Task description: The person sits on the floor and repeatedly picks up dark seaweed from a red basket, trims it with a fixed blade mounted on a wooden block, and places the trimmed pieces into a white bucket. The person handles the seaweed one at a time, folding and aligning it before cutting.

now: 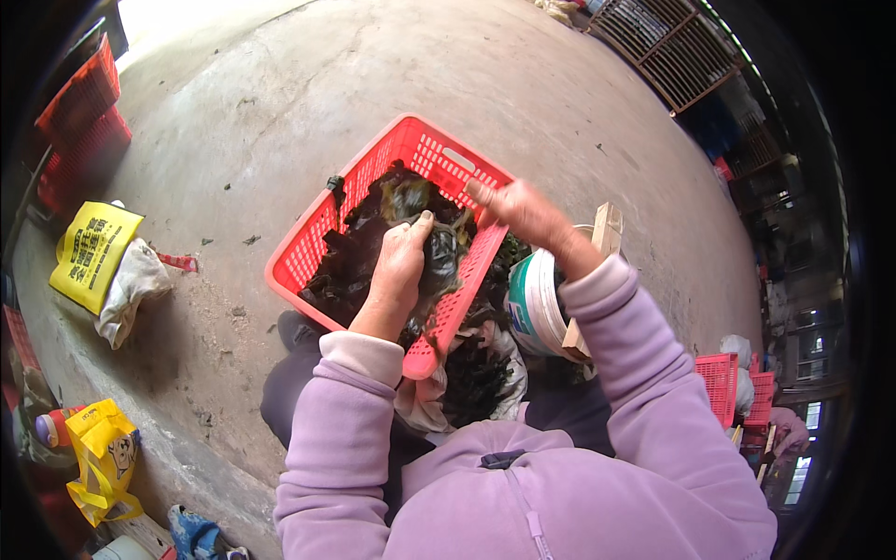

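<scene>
A red plastic basket with slotted walls stands before me, with dark, wet-looking leafy pieces like seaweed heaped inside. Over the heap, my left hand is closed with its thumb on a dark green-brown piece that hangs near the basket's right wall. My right hand, somewhat blurred, is over the right rim; its fingertips are partly hidden, and whether it holds anything cannot be told. Below the basket, between my legs, lies an open whitish sack with dark strips in it.
A white bucket with a wooden piece across it stands at the right. On the concrete floor at the left lie a yellow bag and a whitish cloth bundle. More red baskets stand at the right; another person is beyond.
</scene>
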Demonstrator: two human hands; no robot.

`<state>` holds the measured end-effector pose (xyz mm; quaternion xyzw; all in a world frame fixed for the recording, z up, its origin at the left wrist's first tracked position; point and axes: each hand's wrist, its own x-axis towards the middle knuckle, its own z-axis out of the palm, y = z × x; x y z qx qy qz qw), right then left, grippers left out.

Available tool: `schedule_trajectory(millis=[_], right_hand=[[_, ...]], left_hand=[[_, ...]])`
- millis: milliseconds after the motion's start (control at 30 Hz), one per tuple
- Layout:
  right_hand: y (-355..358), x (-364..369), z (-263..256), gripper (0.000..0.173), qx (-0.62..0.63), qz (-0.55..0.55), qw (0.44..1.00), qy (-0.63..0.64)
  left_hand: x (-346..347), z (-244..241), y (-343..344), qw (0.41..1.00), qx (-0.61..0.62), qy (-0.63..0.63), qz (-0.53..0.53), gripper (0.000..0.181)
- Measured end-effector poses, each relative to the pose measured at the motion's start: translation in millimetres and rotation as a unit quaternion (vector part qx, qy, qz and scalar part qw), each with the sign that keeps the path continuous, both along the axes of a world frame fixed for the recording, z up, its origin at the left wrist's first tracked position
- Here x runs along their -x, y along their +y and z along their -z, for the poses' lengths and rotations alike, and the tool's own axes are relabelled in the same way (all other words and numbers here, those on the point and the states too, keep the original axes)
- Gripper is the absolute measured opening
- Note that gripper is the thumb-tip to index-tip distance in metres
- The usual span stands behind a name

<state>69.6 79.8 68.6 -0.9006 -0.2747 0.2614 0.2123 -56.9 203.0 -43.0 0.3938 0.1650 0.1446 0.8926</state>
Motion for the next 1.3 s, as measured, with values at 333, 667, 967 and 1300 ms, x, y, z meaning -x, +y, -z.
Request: schedule_trajectory(millis=[333,667,967,1300], right_hand=[[-16.7,57.0,56.7,0.019,-0.4,0.166,0.837,0.335],[-23.4,29.9,-63.4,0.026,-0.361,0.06,0.901,0.23],[-53.1,59.7,-50.7,0.026,-0.327,0.027,0.9,0.287],[-76.3,76.8,-14.3,0.029,-0.244,-0.18,0.946,0.118]], left_hand=[[10.9,-17.6,5.0,0.997,-0.017,0.039,0.064,0.023],[57.9,-22.7,-12.7,0.987,0.122,-0.055,0.09,0.036],[79.8,-16.7,-63.6,0.729,-0.624,0.267,0.086,0.054],[62.6,-83.8,-27.0,0.9,-0.391,-0.068,0.178,0.076]])
